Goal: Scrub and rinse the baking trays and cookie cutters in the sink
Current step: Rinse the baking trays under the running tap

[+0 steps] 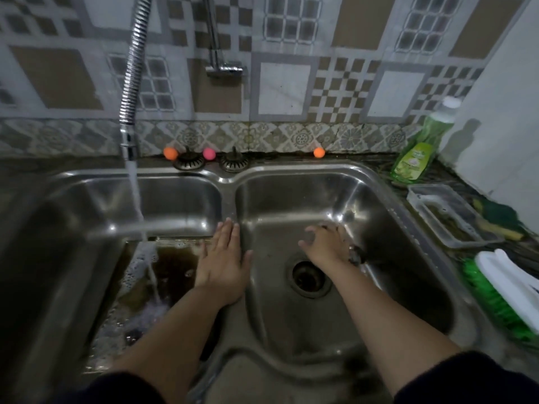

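The left hand point(223, 263) lies flat, fingers spread, on the steel double sink's point(335, 182) divider; the right hand point(326, 246), at three o'clock, is blurred, grip unclear.

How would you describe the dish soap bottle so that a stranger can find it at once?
Start at the double steel sink and go to its far right corner, where the counter meets the white side wall. The dish soap bottle leans there, behind a clear plastic tray. It alone is see-through green with a white cap.
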Tool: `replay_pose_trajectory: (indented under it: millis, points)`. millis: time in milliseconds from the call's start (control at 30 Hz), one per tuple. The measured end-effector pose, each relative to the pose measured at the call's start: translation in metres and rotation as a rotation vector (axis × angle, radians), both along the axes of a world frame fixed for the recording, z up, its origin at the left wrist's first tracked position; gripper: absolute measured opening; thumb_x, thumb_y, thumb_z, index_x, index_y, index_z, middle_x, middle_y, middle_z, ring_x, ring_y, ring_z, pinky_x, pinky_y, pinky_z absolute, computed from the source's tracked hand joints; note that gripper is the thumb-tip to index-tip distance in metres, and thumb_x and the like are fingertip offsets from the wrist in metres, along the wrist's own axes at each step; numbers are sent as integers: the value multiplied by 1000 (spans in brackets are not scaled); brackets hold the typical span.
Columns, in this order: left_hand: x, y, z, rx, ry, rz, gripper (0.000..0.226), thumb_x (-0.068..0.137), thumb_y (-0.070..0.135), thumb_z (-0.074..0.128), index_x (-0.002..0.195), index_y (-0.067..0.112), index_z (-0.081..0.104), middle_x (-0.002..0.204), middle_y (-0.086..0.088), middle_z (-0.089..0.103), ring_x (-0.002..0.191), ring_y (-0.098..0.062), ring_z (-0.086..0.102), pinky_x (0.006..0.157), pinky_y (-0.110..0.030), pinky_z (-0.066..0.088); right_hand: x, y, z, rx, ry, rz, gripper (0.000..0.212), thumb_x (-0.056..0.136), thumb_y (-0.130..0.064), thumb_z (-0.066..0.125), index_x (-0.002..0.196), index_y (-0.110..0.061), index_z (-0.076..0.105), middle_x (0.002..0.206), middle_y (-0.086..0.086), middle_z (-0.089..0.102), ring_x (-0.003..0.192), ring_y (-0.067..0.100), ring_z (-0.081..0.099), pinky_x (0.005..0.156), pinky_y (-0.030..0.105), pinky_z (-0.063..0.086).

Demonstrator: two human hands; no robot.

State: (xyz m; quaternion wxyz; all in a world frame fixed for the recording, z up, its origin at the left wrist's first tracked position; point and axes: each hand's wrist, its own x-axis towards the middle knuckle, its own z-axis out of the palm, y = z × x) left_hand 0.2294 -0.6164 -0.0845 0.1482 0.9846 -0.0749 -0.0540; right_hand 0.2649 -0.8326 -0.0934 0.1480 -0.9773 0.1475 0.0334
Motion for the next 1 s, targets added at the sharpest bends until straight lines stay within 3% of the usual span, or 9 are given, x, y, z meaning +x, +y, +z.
replay_pose_trajectory:
  millis: [200,333,400,500,633,700,800,900,1000]
  points:
    - [-14,44,2,-9,81,-199,62,101,48,12,153,20,-7,159,4,-19,145,-12,-17,118,-47,-7,-44,120,39,-29,-140,227,39,94,-43,46,132,-34,52,142,1,39,131,24,27,105,39,30]
    - [-16,120,-9,68,179,-172,61,101,47,16,153,21,-1,159,5,-16,146,-13,-17,119,-51,-5,-69,198,33,-112,-184,413,43,97,-35,42,139,-32,44,156,6,19,143,27,10,115,44,15]
    - [-18,158,-22,140,232,-135,61,101,46,19,154,22,-1,159,4,-18,145,-15,-18,118,-53,-5,-75,229,13,-152,-70,463,49,99,-35,38,147,-29,32,160,8,6,147,29,-2,118,49,3]
    - [-19,200,-39,169,334,-57,64,102,45,21,153,18,-6,157,1,-24,145,-18,-22,116,-54,-4,-73,259,-25,-290,264,471,60,102,-43,25,154,-25,1,158,16,-16,144,32,-23,115,55,-11]
    - [-18,231,-50,-15,448,42,69,103,36,29,150,13,-15,158,-5,-22,148,-23,-11,119,-48,9,-70,283,-63,-378,494,606,77,99,-51,35,149,-30,-18,154,10,-33,140,28,-32,109,53,-22]
    - [-14,241,-54,-102,486,59,71,102,29,33,150,9,-15,160,-8,-12,148,-26,3,120,-40,13,-64,292,-70,-268,497,580,79,94,-63,32,148,-36,-19,151,2,-37,140,26,-33,109,52,-21]
    - [-11,250,-62,-122,514,51,73,101,28,37,150,8,-14,161,-9,3,146,-27,15,118,-37,18,-48,293,-71,-295,396,546,67,97,-59,24,145,-43,-19,150,0,-38,134,24,-39,107,54,-23]
    - [-8,252,-68,-84,538,40,68,102,28,34,151,10,-10,161,-9,4,145,-29,17,118,-39,20,-30,278,-63,-262,295,405,61,97,-59,12,143,-39,-22,145,4,-42,134,28,-39,110,53,-22]
    - [-6,250,-73,-92,521,15,64,102,24,32,153,13,-6,161,-8,1,145,-30,19,117,-40,22,-27,268,-57,-168,335,205,68,100,-50,20,150,-26,-19,151,14,-36,142,32,-27,119,44,-9]
